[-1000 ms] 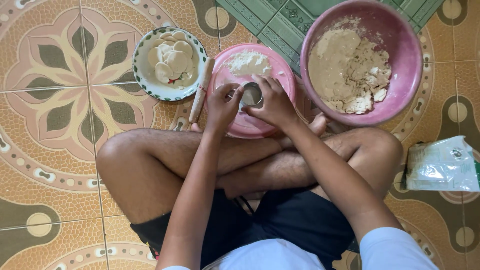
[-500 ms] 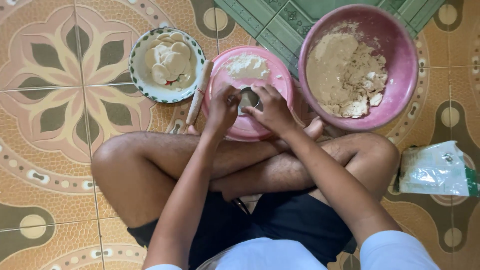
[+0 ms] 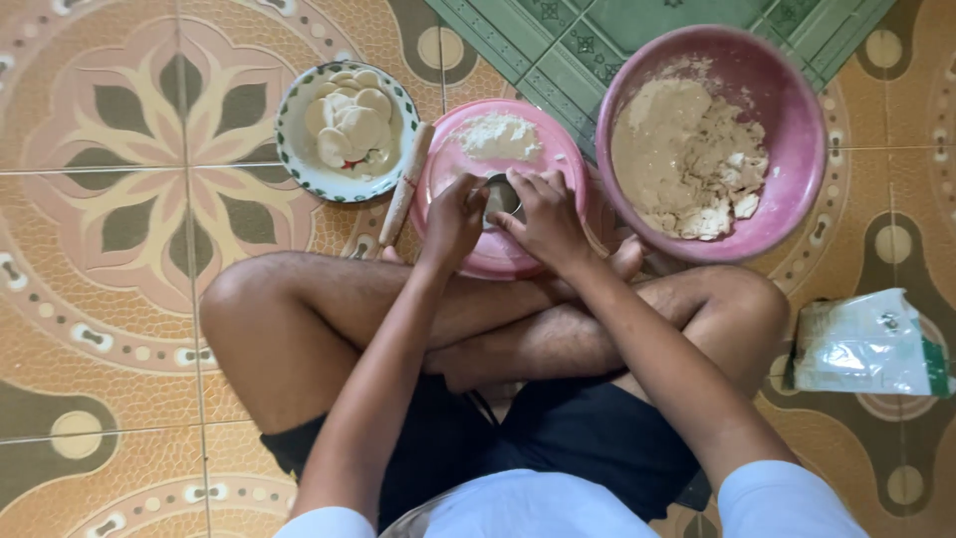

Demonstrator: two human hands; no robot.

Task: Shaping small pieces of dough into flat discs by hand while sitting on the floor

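Around the pink plate (image 3: 468,261) we see a rolling pin (image 3: 406,185) touching its left rim, big dough bowl (image 3: 787,209) crowding its right, open tiles beyond its far edge

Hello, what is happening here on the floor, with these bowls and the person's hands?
A person sits cross-legged on a tiled floor. The left hand and the right hand together hold a small round metal cutter over a pink plate with a heap of flour on it. A wooden rolling pin lies beside this plate. A white dish holds cut dough rounds. The big pink bowl contains dough. A plastic bag lies near the knee.
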